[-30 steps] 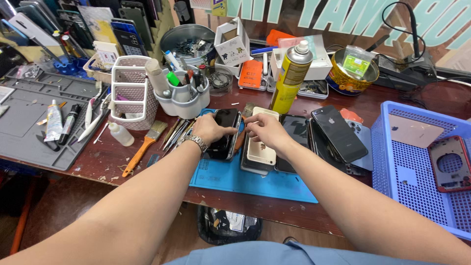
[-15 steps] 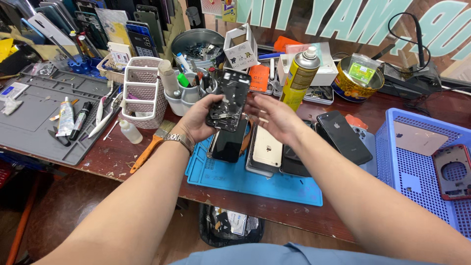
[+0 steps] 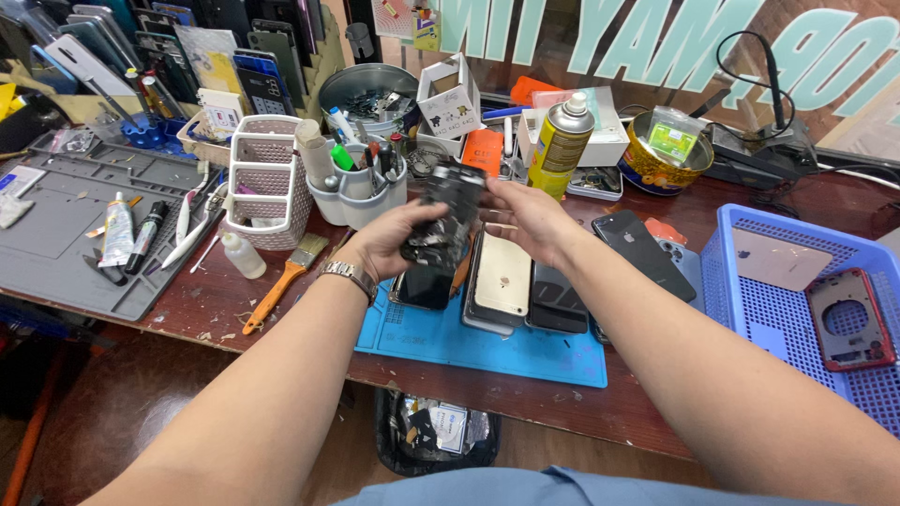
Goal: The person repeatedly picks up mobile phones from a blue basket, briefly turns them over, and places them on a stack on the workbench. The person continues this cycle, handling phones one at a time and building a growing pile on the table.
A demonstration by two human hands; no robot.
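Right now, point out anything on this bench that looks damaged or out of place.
The dark phone part held up between the left hand and right hand is blurred, so damage is unclear. In the blue basket lies a red phone frame stripped to a bare shell. Small debris is scattered by the orange brush.

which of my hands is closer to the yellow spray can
Right. Your right hand is just below the yellow spray can; your left hand sits farther left, past the dark phone both hold.

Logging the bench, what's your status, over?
Both hands, left, right, grip dark phone, raised over mat. Phones lie beneath. Nothing blocking.
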